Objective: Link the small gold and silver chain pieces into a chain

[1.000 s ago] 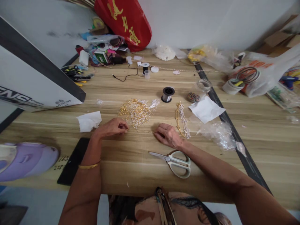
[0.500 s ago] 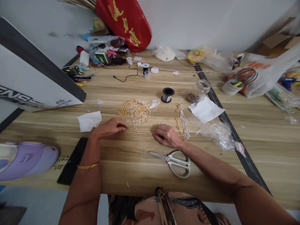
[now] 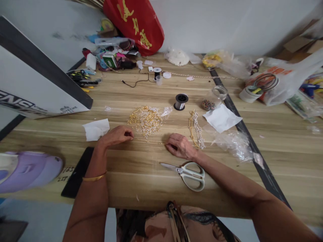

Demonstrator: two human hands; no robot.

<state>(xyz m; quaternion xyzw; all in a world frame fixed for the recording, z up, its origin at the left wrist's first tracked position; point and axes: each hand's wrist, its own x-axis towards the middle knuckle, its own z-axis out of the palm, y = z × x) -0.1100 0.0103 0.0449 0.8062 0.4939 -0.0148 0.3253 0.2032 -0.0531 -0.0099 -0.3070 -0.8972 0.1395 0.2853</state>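
A thin gold chain (image 3: 151, 142) runs nearly straight just above the wooden table. My left hand (image 3: 118, 135) pinches its left end, and my right hand (image 3: 179, 146) pinches the other end, fingers curled and knuckles up. Behind the chain lies a tangled heap of gold and silver chains (image 3: 147, 121). Gold and silver strands (image 3: 196, 129) lie right of my right hand. Scissors (image 3: 188, 173) with pale handles rest nearer my body, blades pointing left. A spool of wire (image 3: 180, 102) stands behind the heap.
White paper (image 3: 96, 129) and a black phone-like slab (image 3: 78, 173) lie at the left, by a purple object (image 3: 37, 169) and a large box (image 3: 40, 77). A jar of beads (image 3: 210, 102), white paper (image 3: 222, 117) and clear plastic bags (image 3: 234, 143) lie at the right.
My left hand has moved slightly left and up, its fingers closer together. More of the thin chain now shows, stretched straighter between my hands. My right hand has barely moved.
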